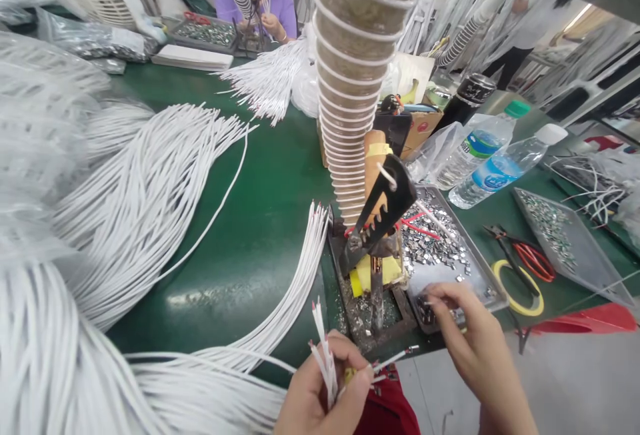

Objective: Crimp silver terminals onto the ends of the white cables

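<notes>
My left hand [325, 392] is closed round a small bunch of white wires [320, 342], their stripped ends sticking up; one wire [395, 357] points right from my fingers. My right hand [463, 332] reaches into the near end of a metal tray [480, 268] of small metal clips [433, 245], fingertips pinched together at the clips; what they hold is too small to make out. Between the hands stands a black hand-lever press [380, 222] on a dirty base.
Big bundles of white wire [130, 208] cover the green table [260, 222] at left. A ribbed hose [353, 75] hangs over the press. Two water bottles [500, 162], a second clip tray [565, 242], red-handled pliers [530, 258] and a yellow tape ring [520, 288] lie right. Another person sits across.
</notes>
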Tool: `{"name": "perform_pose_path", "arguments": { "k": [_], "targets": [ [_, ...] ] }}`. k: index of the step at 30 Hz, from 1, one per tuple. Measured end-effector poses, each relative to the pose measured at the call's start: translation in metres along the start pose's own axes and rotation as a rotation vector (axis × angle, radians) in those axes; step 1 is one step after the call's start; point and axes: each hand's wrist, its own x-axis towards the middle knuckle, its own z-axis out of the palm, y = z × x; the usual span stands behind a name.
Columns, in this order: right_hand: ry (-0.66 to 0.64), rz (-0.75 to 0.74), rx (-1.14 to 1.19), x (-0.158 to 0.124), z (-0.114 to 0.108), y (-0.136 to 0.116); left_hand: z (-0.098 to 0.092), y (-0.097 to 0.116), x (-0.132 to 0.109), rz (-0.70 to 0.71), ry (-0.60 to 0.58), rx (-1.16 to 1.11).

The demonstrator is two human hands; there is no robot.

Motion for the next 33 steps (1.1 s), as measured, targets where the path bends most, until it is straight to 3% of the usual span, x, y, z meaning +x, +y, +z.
{"name": "perform_pose_path", "arguments": {
  "k": [4,9,16,24,31,33],
  "targets": [
    [-0.027,-0.157,0.250,-0.010,0.004,-0.034,0.005,0.013,0.005,0.042,0.023,0.024],
    [-0.030,-0.290,0.294,-0.012,0.012,-0.057,0.010,0.016,0.007,-0.015,0.005,-0.117],
    [0.020,-0.327,0.265,-0.012,0.013,-0.057,0.004,0.014,0.011,-0.073,-0.101,-0.211],
    [0.137,-0.348,0.061,-0.028,0.016,-0.046,0.010,0.019,0.013,-0.118,-0.012,-0.274],
    [0.248,-0.207,-0.022,-0.031,0.028,-0.062,0.012,0.022,0.015,-0.118,0.035,-0.277],
    [0.254,-0.236,-0.023,-0.029,0.028,-0.065,0.013,0.026,0.015,-0.113,0.060,-0.270]
  ]
}}
